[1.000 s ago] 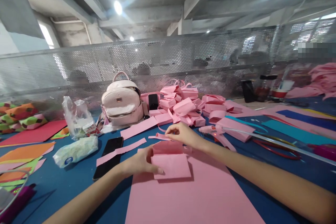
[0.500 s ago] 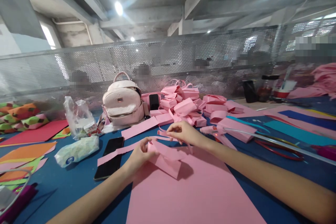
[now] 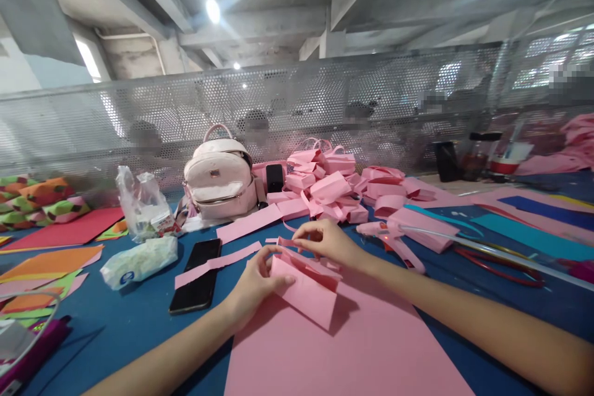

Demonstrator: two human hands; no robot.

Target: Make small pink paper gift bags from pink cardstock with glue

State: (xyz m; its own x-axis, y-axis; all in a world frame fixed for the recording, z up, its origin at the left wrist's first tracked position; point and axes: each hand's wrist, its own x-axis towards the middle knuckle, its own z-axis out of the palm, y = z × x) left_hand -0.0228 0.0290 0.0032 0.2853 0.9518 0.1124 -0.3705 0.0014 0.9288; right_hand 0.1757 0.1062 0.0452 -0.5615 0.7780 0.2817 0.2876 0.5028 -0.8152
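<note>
One pink pouch (image 3: 309,294), mouth open | left hand (image 3: 253,284) gripping its side | right hand (image 3: 330,241) curled at rim, hold unclear

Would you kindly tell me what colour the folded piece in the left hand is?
The folded piece is pink, best seen in the head view.

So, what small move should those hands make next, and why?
Perhaps steady the folded pink piece against the pink sheet: the left hand holds it tilted by one side, its upper edge gapes, and the right hand is at its far edge.
</note>
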